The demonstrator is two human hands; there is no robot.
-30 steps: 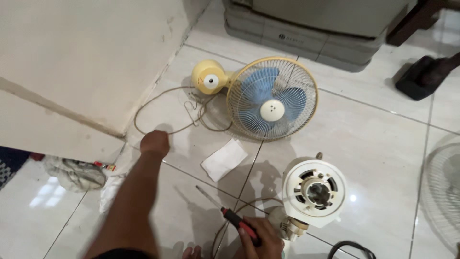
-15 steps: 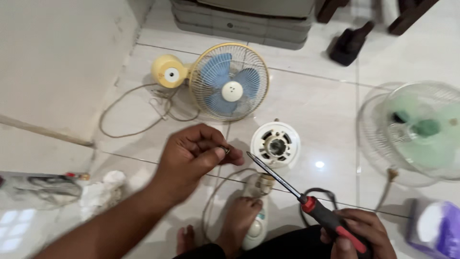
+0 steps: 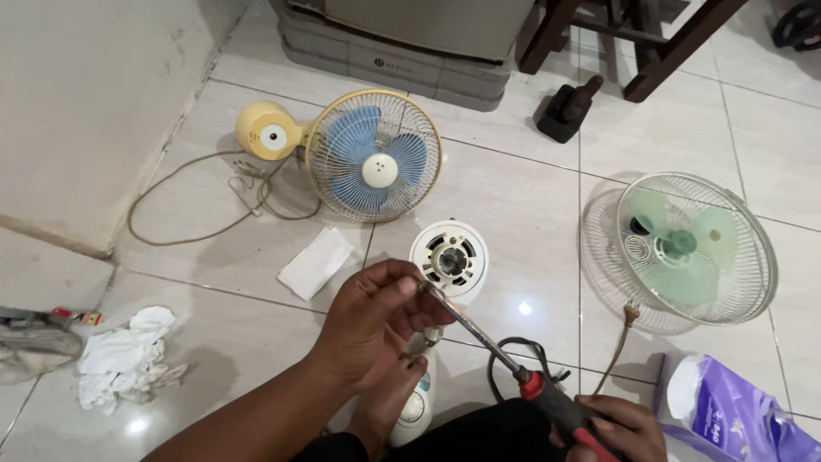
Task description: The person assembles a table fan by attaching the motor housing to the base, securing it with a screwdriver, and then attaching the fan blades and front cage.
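My left hand [image 3: 374, 321] pinches a small screw at the tip of a screwdriver [image 3: 505, 359] with a red and black handle. My right hand [image 3: 611, 428] grips that handle at the bottom right. Just beyond the screwdriver tip lies a round white fan motor housing [image 3: 449, 257] on the tiled floor. My bare foot [image 3: 389, 402] rests on the white fan base below the housing.
A yellow fan with blue blades [image 3: 372, 167] and its cord lie at the back. A green-bladed fan [image 3: 684, 248] lies at the right, a purple tissue pack [image 3: 727, 419] near it. White paper [image 3: 315, 263] and a white rag [image 3: 128, 359] are at the left.
My left hand came back from the floor at the left with a small screw and brought it to the screwdriver tip. The view shifted to the right.
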